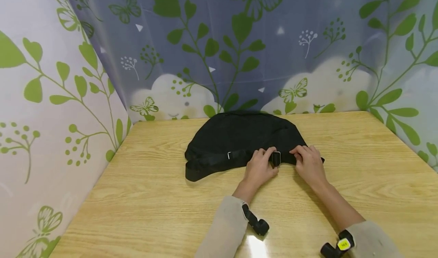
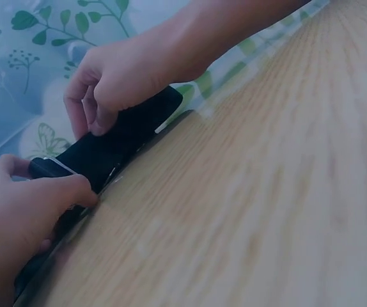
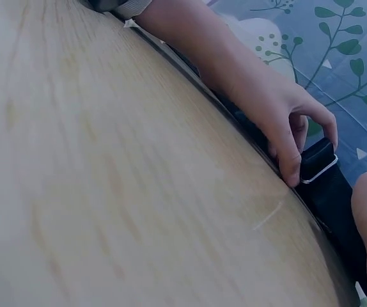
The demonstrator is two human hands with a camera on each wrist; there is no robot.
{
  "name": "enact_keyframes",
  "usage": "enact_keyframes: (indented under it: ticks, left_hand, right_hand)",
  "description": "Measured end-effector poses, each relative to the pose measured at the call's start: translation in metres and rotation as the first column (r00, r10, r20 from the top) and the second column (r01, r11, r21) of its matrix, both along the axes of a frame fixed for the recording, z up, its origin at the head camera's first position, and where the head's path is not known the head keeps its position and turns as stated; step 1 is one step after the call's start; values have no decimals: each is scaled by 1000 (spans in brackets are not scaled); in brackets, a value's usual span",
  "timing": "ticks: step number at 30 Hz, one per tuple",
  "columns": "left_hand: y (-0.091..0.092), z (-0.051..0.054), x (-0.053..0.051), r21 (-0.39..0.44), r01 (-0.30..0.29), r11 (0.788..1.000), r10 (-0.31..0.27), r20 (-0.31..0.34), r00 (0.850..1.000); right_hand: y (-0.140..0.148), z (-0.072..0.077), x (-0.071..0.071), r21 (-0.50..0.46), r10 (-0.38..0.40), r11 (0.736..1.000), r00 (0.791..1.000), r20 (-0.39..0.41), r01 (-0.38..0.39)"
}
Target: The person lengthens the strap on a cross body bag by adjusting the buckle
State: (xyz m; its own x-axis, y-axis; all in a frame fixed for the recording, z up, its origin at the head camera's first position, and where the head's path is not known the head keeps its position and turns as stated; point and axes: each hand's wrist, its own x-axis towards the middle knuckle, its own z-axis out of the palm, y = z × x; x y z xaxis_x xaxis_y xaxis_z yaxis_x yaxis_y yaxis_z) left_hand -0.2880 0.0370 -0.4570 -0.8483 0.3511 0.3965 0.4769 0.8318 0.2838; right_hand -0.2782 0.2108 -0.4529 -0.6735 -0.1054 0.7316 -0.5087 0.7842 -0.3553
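A black fabric bag, like a sling or waist bag, lies flat toward the back of the table. Its wide black strap runs along the near edge and folds over at the left end. My left hand pinches the strap just left of a metal slider buckle, thumb on the near side, as the right wrist view also shows. To the right of that buckle, my right hand pinches the strap between thumb and fingers. Another small metal fitting sits further left on the strap.
The wood-grain table reaches back to a blue fabric backdrop with leaf and butterfly prints. A pale printed wall covering rises on the left. Black wrist cameras stick out from both forearms.
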Motion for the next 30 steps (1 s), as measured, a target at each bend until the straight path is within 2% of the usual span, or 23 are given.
enact_keyframes:
  ticks: [2,5,10,15,24,30]
  left_hand:
    - [1,0,1,-53,-15,998,14,-28,1000]
    - [4,-3,2,-89,-41,995,34,-81,996]
    - [6,-4,2,-74,-68,995,57,-148,987]
    - [7,-3,1,-70,-88,994,73,-187,980]
    - [8,-3,0,-70,-83,994,67,-210,975]
    - [7,-2,0,-50,-70,996,60,-180,982]
  right_hand:
    - [-1,-1,0,-9,3,1000,1000,5,-3]
    - [-1,-2,0,-20,10,1000,1000,10,-10]
    - [-2,-3,0,-28,16,999,1000,8,-16]
    - [-3,-3,0,-31,19,999,1000,9,-19]
    - [-1,-4,-1,-31,45,999,999,-7,-45]
    - [-1,-3,-2,-25,28,999,999,-27,-29]
